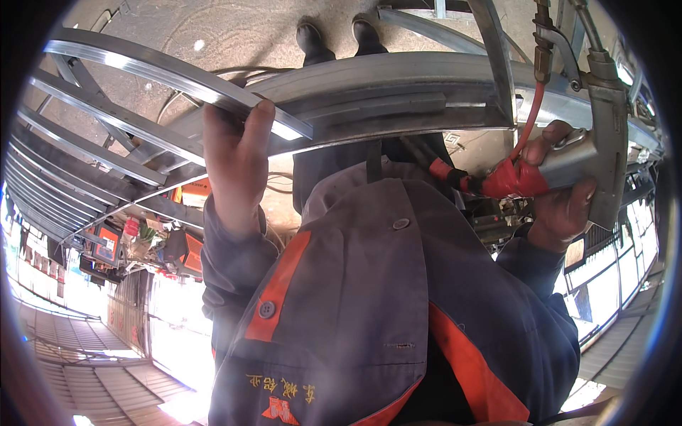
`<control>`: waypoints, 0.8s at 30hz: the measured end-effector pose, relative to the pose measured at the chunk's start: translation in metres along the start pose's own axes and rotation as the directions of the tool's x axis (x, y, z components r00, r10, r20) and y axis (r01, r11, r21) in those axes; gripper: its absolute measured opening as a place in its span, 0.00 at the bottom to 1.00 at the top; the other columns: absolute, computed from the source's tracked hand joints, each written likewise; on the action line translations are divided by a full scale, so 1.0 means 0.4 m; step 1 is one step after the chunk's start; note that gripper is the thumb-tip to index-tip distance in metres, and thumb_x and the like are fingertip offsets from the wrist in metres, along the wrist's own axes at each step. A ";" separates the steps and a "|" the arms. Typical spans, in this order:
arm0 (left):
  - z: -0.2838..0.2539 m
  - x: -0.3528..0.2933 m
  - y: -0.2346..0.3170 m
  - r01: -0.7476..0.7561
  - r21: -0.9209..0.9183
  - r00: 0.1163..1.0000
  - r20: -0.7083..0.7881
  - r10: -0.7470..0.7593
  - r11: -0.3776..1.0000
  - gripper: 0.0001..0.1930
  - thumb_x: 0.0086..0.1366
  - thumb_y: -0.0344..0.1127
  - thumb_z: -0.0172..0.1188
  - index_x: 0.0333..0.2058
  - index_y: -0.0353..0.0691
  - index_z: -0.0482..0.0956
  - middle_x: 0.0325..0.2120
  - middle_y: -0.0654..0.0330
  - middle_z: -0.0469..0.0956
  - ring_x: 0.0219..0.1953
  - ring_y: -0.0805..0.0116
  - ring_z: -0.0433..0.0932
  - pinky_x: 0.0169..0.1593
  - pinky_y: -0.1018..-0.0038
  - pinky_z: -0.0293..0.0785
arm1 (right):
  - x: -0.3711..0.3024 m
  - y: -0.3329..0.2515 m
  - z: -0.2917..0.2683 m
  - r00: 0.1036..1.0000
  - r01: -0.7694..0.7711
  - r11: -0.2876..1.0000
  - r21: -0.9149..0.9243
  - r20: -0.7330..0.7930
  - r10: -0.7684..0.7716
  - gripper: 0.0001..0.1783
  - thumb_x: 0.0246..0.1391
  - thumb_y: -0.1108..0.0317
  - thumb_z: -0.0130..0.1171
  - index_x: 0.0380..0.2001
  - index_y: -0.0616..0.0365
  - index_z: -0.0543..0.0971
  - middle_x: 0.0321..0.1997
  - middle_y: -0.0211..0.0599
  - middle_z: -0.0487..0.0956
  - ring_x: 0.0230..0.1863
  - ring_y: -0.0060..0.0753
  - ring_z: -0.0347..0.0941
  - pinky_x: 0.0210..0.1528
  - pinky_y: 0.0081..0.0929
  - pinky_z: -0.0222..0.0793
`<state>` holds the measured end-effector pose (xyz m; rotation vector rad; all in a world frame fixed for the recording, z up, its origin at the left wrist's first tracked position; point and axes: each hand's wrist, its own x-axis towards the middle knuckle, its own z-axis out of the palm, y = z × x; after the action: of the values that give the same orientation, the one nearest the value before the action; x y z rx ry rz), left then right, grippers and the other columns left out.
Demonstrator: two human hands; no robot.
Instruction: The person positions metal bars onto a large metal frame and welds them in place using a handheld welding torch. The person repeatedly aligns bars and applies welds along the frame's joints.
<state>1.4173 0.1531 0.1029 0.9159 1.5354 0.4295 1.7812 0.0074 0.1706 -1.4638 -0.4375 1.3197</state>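
Clearly risky: left hand [234,160] fingers clamped on steel frame bar [213,82], right hand [561,192] fingers wrapped around welding torch [597,153] at the frame; slipping grip, burn or snagged red hose [529,117] likely

Steel frame bars [369,92] close ahead of both hands, narrow gaps btwn bars, red hose [529,124] crossing at right

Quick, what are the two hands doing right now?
Left hand: closed, gripping a metal bar of the frame.
Right hand: closed around a grey tool with a red hose.
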 end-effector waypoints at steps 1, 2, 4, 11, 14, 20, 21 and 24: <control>0.000 -0.001 -0.001 0.014 -0.001 1.000 -0.004 -0.014 1.000 0.13 0.70 0.28 0.64 0.48 0.32 0.72 0.37 0.62 0.77 0.37 0.79 0.73 0.41 0.80 0.71 | -0.001 0.001 0.000 1.000 -0.002 1.000 0.000 -0.006 0.002 0.40 0.66 0.43 0.57 0.68 0.60 0.61 0.59 0.55 0.72 0.48 0.40 0.78 0.47 0.35 0.78; 0.001 -0.002 -0.002 0.005 -0.013 1.000 0.008 -0.005 1.000 0.13 0.70 0.28 0.64 0.49 0.32 0.72 0.37 0.62 0.77 0.37 0.79 0.73 0.41 0.80 0.71 | -0.002 0.001 -0.001 1.000 -0.005 1.000 0.001 -0.012 0.005 0.40 0.66 0.43 0.57 0.68 0.60 0.61 0.59 0.55 0.72 0.48 0.40 0.78 0.47 0.35 0.78; 0.002 -0.003 -0.003 0.002 -0.022 1.000 0.008 -0.002 1.000 0.13 0.70 0.28 0.64 0.49 0.31 0.72 0.37 0.62 0.77 0.37 0.80 0.73 0.41 0.80 0.71 | -0.004 0.002 -0.001 1.000 -0.011 1.000 0.000 -0.028 0.011 0.40 0.66 0.42 0.57 0.68 0.60 0.61 0.59 0.55 0.72 0.48 0.40 0.78 0.46 0.35 0.78; 0.002 -0.003 -0.003 -0.025 -0.006 1.000 0.015 0.025 1.000 0.14 0.70 0.28 0.63 0.50 0.31 0.72 0.38 0.62 0.78 0.38 0.79 0.73 0.42 0.80 0.71 | -0.008 0.003 -0.006 0.999 -0.016 1.000 -0.014 -0.038 0.016 0.42 0.65 0.41 0.58 0.68 0.61 0.60 0.59 0.55 0.72 0.48 0.40 0.79 0.46 0.36 0.78; 0.001 -0.003 -0.003 -0.021 -0.010 1.000 0.013 0.021 1.000 0.13 0.70 0.28 0.63 0.49 0.30 0.72 0.38 0.62 0.78 0.37 0.79 0.73 0.42 0.80 0.71 | -0.009 0.004 -0.009 0.999 -0.019 1.000 -0.004 -0.027 0.019 0.42 0.65 0.41 0.59 0.68 0.62 0.60 0.59 0.56 0.72 0.48 0.41 0.79 0.46 0.35 0.78; 0.010 -0.005 0.000 -0.005 -0.028 1.000 -0.001 0.005 1.000 0.12 0.70 0.27 0.63 0.49 0.30 0.73 0.37 0.62 0.78 0.37 0.80 0.73 0.41 0.81 0.70 | -0.009 0.001 -0.018 1.000 -0.019 1.000 0.008 0.001 0.019 0.41 0.66 0.41 0.57 0.67 0.61 0.61 0.59 0.54 0.71 0.49 0.40 0.77 0.48 0.37 0.76; 0.010 -0.005 0.001 0.003 -0.028 1.000 -0.004 -0.003 1.000 0.12 0.70 0.27 0.63 0.49 0.30 0.73 0.37 0.62 0.78 0.36 0.80 0.73 0.40 0.81 0.70 | -0.009 0.000 -0.020 0.999 -0.029 1.000 0.006 0.026 0.028 0.39 0.67 0.40 0.55 0.68 0.58 0.62 0.60 0.53 0.70 0.49 0.40 0.75 0.49 0.39 0.73; 0.012 -0.005 0.005 0.008 -0.033 1.000 -0.006 -0.008 0.999 0.12 0.70 0.27 0.63 0.49 0.30 0.73 0.37 0.62 0.78 0.36 0.80 0.72 0.40 0.81 0.70 | -0.009 -0.002 -0.020 0.998 -0.038 0.999 0.003 0.052 0.037 0.38 0.68 0.40 0.53 0.68 0.56 0.62 0.61 0.51 0.68 0.50 0.39 0.72 0.50 0.40 0.71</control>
<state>1.4222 0.1518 0.1045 0.8829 1.5325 0.4509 1.7874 0.0013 0.1715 -1.4428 -0.4431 1.3906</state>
